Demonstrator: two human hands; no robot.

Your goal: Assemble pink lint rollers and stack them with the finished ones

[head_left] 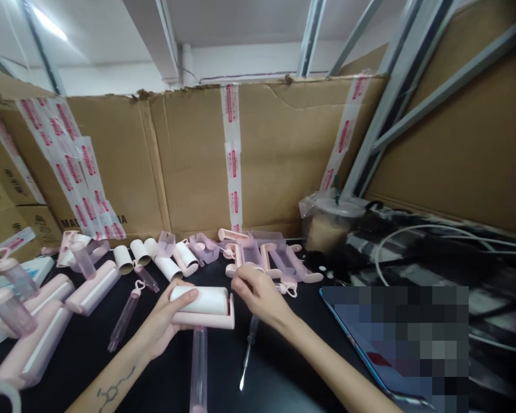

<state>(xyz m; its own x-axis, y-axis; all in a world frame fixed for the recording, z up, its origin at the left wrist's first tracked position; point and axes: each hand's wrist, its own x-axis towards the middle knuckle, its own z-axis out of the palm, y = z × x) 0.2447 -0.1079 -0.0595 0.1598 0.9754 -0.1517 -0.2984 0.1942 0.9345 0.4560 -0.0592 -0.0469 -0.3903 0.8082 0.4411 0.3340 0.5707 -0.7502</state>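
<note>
My left hand (pixel 172 312) is wrapped around a pink lint roller (pixel 204 320), its thumb lying across the white paper roll (pixel 210 300). The roller is held level above the black table. Close by its right end is my right hand (pixel 255 289), fingers curled together; whatever they pinch, if anything, is hidden. Below the right hand lies a small tool with a shiny flat tip (pixel 246 361). A clear pinkish tube (pixel 198 367) lies beneath the roller, and a slim one with a heart-shaped loop (pixel 125 318) is to the left.
More pink lint rollers (pixel 38 344) lie at the left. White paper rolls (pixel 168 267) and pink frames and translucent covers (pixel 270 255) line the back, before a cardboard wall (pixel 193 155). At right are a lidded drink cup (pixel 329 229), a white cable (pixel 380 246) and a blue-edged device (pixel 352 338).
</note>
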